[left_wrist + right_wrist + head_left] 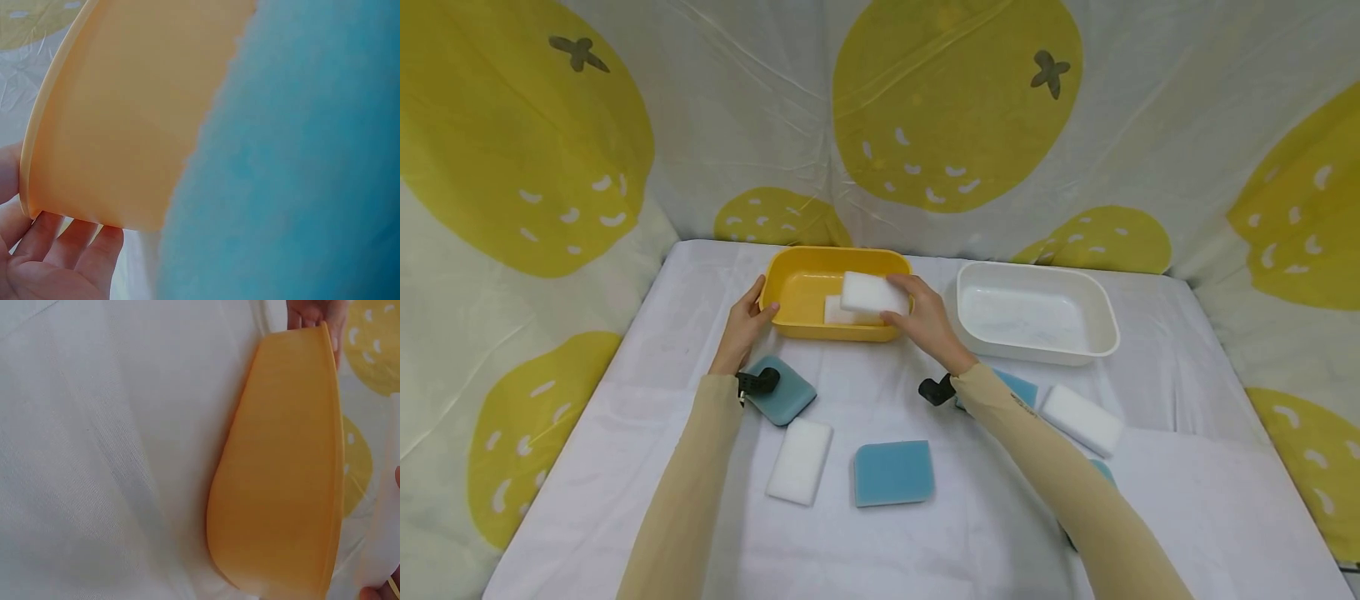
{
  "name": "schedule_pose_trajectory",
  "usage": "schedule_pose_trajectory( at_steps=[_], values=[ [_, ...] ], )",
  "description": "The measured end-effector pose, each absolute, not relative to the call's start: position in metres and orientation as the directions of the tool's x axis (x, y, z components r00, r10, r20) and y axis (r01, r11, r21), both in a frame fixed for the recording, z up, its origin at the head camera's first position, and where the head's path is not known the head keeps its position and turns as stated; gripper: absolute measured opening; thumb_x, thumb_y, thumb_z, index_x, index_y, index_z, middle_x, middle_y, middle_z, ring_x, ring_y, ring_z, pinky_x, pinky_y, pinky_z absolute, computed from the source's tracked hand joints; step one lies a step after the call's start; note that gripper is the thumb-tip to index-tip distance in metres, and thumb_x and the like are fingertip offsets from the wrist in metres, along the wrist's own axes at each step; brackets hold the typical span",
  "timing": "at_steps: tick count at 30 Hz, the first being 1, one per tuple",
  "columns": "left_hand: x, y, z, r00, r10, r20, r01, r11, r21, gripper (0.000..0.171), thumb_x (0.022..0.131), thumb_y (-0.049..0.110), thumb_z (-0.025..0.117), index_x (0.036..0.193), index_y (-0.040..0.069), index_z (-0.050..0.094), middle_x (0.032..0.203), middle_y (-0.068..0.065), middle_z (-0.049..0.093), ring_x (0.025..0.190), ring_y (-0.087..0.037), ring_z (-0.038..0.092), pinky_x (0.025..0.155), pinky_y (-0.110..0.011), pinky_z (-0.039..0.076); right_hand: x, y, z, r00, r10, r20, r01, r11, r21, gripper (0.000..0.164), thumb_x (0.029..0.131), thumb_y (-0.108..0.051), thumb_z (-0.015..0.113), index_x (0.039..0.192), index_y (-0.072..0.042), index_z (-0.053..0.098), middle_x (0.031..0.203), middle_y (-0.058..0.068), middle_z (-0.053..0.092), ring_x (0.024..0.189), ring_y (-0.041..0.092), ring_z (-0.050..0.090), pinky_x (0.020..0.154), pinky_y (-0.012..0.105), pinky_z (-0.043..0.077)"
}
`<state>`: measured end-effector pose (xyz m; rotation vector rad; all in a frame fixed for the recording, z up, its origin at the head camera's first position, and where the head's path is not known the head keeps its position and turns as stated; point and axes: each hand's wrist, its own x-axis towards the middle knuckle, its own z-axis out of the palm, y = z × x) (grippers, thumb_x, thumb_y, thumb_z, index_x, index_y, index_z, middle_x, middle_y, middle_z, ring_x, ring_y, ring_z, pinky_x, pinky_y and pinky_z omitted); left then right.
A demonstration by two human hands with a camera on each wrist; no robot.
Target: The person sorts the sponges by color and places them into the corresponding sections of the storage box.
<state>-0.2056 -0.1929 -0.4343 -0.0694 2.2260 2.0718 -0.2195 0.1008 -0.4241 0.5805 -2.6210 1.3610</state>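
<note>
My left hand [739,333] holds the left end of a yellow plastic tub [797,296], thumb at the rim. In the left wrist view its fingers [94,259] lie against the outer wall. A white sponge [867,292] is pinched between thumb and fingers of my right hand [928,323], over the tub's right half. Another white sponge [835,312] lies inside the tub, partly hidden by the held one. Under my left wrist is a blue sponge [788,390], which fills much of the left wrist view. At the right wrist view's edge, the held sponge shows beside the tub's wall [281,462].
To the right stands a white tub [1037,312]. On the white cloth lie a white sponge [801,461], a blue sponge [893,473] and, by my right forearm, another white sponge [1082,419] and partly hidden blue sponges [1018,387]. A lemon-print curtain [760,100] hangs behind.
</note>
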Motion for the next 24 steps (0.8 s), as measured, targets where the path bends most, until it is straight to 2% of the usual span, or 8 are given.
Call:
schedule_pose_trajectory(
  at_steps=[12,24],
  values=[
    [-0.205,-0.193,-0.433,-0.994,0.034,-0.102,-0.099,0.072,0.992,0.065,0.098,-0.002,0.049,0.151,0.000,0.013,0.158,-0.010,0.009,0.143,-0.023,0.016,0.111,-0.032,0.025,-0.231,0.089,-0.430,-0.933,-0.293,0.209,-0.345,0.558,-0.755,0.057,0.079,-0.006,0.077,0.130,0.004,0.054,0.131,0.020,0.053,0.121,0.031,0.048,0.106,0.035,0.035],
    [-0.205,-0.193,-0.434,-0.993,0.040,-0.109,-0.106,0.063,0.992,0.065,0.098,-0.002,0.049,0.151,0.001,0.012,0.158,-0.009,0.009,0.142,-0.023,0.018,0.110,-0.032,0.027,-0.238,0.080,-0.440,-0.904,-0.363,0.226,-0.413,0.607,-0.679,0.056,0.080,-0.007,0.076,0.128,0.010,0.053,0.129,0.024,0.053,0.122,0.035,0.047,0.107,0.038,0.035]
  ],
)
